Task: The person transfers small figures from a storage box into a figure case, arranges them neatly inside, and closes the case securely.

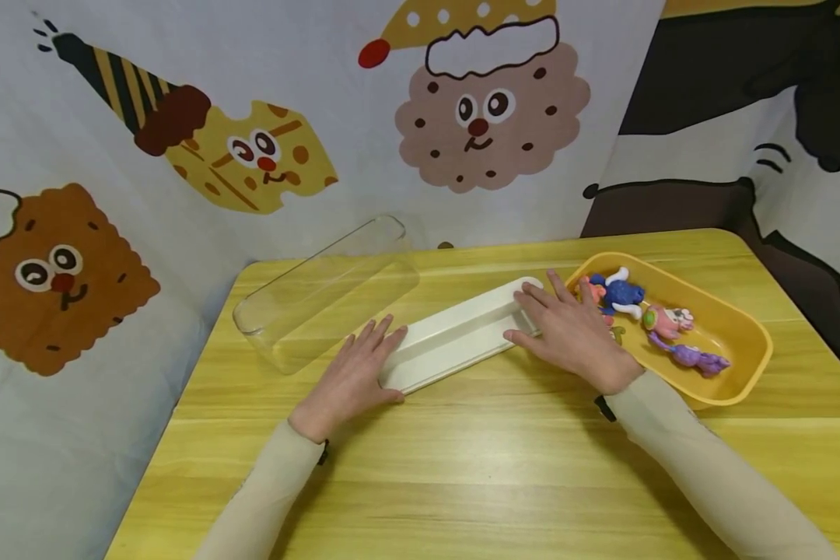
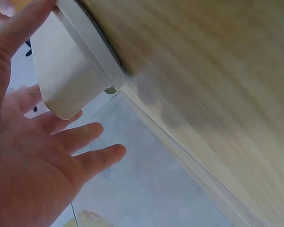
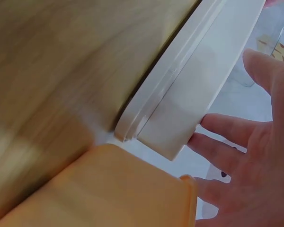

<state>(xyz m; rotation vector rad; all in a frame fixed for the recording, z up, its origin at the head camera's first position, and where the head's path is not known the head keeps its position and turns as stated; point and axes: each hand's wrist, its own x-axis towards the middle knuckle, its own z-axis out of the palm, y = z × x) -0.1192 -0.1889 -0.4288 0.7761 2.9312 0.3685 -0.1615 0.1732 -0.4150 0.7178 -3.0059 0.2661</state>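
Observation:
A long, narrow white plastic tray lies slantwise on the table between my hands. My left hand is at its left end, fingers spread and mostly straight. In the left wrist view the thumb reaches along the tray's end and the other fingers stand loosely apart. My right hand is at the other end. In the right wrist view two nearly straight fingertips touch the tray's edge, with the thumb raised away from it. Behind my left hand sits a clear plastic cover.
A yellow bin stands close by my right hand. Inside are several small toy figures, including a blue one, a pink one and a purple one. A printed cloth hangs behind the wooden table.

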